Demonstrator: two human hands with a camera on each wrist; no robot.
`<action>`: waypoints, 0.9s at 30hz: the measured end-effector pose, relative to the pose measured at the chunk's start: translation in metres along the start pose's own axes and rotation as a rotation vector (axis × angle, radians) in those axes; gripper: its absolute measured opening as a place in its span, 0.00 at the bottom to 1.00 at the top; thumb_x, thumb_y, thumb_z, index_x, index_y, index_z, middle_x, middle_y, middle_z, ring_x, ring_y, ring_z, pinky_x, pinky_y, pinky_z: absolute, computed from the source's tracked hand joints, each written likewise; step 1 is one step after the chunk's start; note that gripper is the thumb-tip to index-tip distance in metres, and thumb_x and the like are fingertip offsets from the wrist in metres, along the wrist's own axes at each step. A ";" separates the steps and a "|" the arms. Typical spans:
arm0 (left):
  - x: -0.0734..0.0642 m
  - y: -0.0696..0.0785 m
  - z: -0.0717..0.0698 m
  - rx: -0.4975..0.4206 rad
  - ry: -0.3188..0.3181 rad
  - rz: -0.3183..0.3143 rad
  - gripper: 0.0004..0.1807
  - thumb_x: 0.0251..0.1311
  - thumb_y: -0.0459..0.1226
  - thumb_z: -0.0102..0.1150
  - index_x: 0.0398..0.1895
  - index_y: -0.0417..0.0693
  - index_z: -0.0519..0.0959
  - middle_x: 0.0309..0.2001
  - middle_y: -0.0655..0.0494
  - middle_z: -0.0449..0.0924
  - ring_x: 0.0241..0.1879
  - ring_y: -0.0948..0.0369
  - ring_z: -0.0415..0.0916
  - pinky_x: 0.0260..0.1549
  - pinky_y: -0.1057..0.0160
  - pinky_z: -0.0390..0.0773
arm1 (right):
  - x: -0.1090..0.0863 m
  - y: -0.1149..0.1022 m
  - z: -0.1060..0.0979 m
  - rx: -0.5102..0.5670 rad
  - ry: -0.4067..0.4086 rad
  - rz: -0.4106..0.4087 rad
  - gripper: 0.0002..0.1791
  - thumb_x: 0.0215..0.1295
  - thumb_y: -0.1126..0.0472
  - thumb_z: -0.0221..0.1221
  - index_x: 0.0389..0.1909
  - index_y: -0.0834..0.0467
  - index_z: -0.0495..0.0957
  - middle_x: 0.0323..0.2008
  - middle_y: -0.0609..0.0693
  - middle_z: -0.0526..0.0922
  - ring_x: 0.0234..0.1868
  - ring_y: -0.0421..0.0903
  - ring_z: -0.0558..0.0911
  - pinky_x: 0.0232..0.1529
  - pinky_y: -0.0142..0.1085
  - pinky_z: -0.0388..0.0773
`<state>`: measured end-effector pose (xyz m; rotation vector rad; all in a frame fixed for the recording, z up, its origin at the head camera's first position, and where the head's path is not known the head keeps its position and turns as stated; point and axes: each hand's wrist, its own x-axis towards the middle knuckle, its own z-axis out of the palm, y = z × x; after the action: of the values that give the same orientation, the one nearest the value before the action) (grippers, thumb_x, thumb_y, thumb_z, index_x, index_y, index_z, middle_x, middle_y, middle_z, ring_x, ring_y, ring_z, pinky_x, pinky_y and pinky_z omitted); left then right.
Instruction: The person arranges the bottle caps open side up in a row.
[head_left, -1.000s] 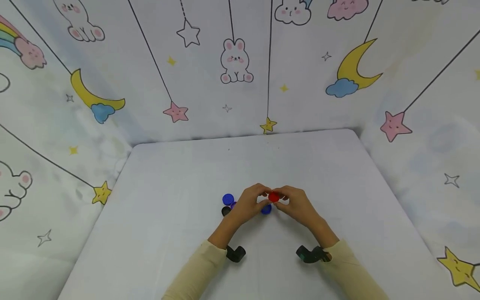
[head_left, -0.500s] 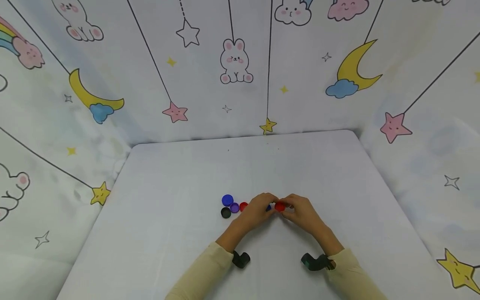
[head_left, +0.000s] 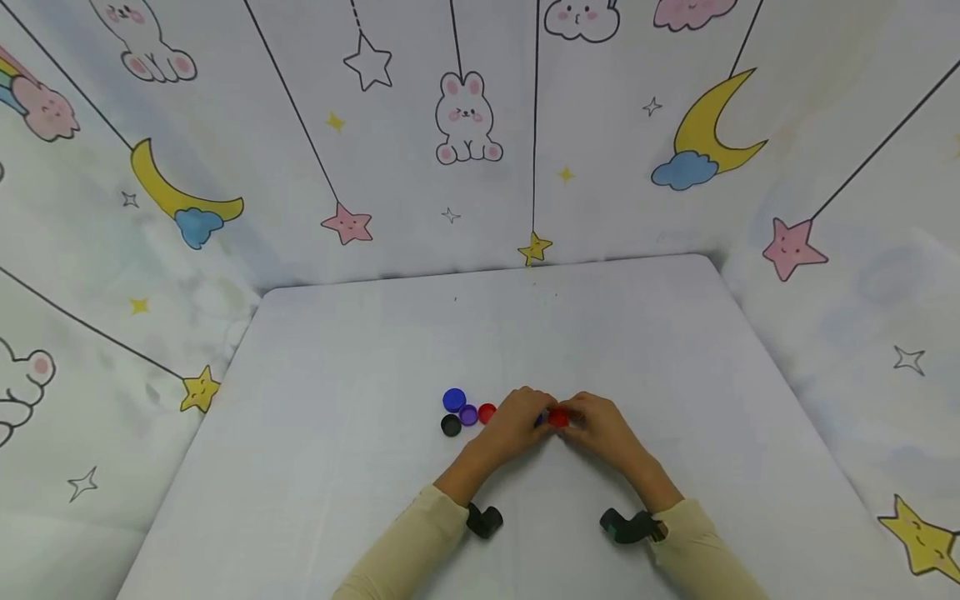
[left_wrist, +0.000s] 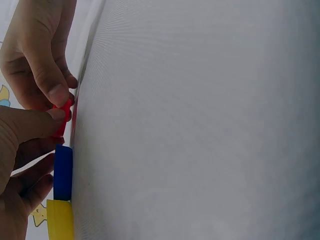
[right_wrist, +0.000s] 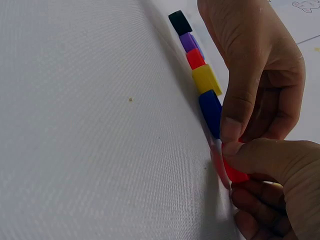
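Observation:
A red bottle cap [head_left: 557,417] is pinched between my two hands, low against the table. My left hand [head_left: 516,423] has its thumb at the cap's left edge, while my right hand [head_left: 606,427] grips the right edge with thumb and fingers. Right beside it in the row stands a blue cap [right_wrist: 210,107], mostly covered by the left hand in the head view. Farther left come a yellow cap [right_wrist: 206,80], hidden in the head view, another red cap [head_left: 487,413] and a purple cap [head_left: 468,415].
At the row's left end lie a black cap [head_left: 451,425] and a larger blue cap [head_left: 453,400]. The white table [head_left: 360,350] is ringed by a patterned cloth backdrop [head_left: 420,192]. Dark cameras [head_left: 630,527] sit at both wrists.
Both hands have moved slightly right and toward me with the red cap, down to the right of the blue one. The other red cap has come into sight. In the last half second they barely shift.

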<state>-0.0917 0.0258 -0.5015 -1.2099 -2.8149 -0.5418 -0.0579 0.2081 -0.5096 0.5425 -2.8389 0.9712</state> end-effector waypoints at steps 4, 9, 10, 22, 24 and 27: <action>-0.001 0.000 0.000 0.025 0.004 -0.007 0.16 0.55 0.44 0.62 0.46 0.52 0.78 0.42 0.62 0.82 0.43 0.64 0.74 0.46 0.67 0.73 | 0.001 0.000 0.002 0.001 0.005 0.001 0.19 0.46 0.61 0.70 0.42 0.56 0.81 0.34 0.46 0.81 0.37 0.40 0.79 0.39 0.37 0.76; -0.004 0.000 -0.001 0.052 0.007 -0.012 0.18 0.55 0.45 0.62 0.48 0.52 0.76 0.44 0.61 0.81 0.45 0.62 0.74 0.49 0.65 0.72 | 0.001 0.001 0.007 0.008 0.006 0.014 0.20 0.46 0.61 0.70 0.44 0.56 0.80 0.35 0.46 0.81 0.36 0.39 0.78 0.39 0.35 0.77; -0.004 0.000 -0.002 0.056 0.006 -0.016 0.19 0.55 0.45 0.62 0.49 0.52 0.75 0.45 0.61 0.81 0.45 0.62 0.74 0.49 0.65 0.72 | 0.001 0.002 0.008 0.012 0.013 0.013 0.21 0.46 0.61 0.70 0.45 0.56 0.80 0.35 0.46 0.81 0.36 0.39 0.78 0.38 0.35 0.77; -0.011 -0.007 -0.003 0.083 0.063 0.026 0.21 0.53 0.46 0.63 0.50 0.54 0.74 0.42 0.60 0.78 0.45 0.62 0.72 0.48 0.64 0.71 | 0.003 -0.001 0.016 0.041 0.023 0.006 0.37 0.45 0.64 0.70 0.60 0.56 0.68 0.36 0.48 0.81 0.34 0.40 0.79 0.37 0.34 0.78; -0.012 -0.009 -0.004 0.070 0.075 0.022 0.22 0.53 0.46 0.63 0.51 0.53 0.74 0.42 0.60 0.77 0.45 0.62 0.72 0.49 0.64 0.71 | 0.003 -0.002 0.015 0.032 0.024 0.004 0.37 0.46 0.62 0.70 0.60 0.56 0.68 0.37 0.48 0.81 0.35 0.40 0.79 0.38 0.35 0.78; -0.016 -0.011 -0.008 0.029 0.096 -0.006 0.23 0.54 0.48 0.62 0.52 0.53 0.73 0.44 0.59 0.76 0.47 0.61 0.72 0.50 0.63 0.71 | 0.002 -0.005 0.012 0.020 0.042 -0.003 0.37 0.46 0.59 0.70 0.60 0.56 0.68 0.40 0.50 0.80 0.37 0.42 0.79 0.40 0.37 0.78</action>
<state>-0.0887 0.0052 -0.5001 -1.1387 -2.7378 -0.5426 -0.0576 0.1965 -0.5161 0.5216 -2.7935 0.9998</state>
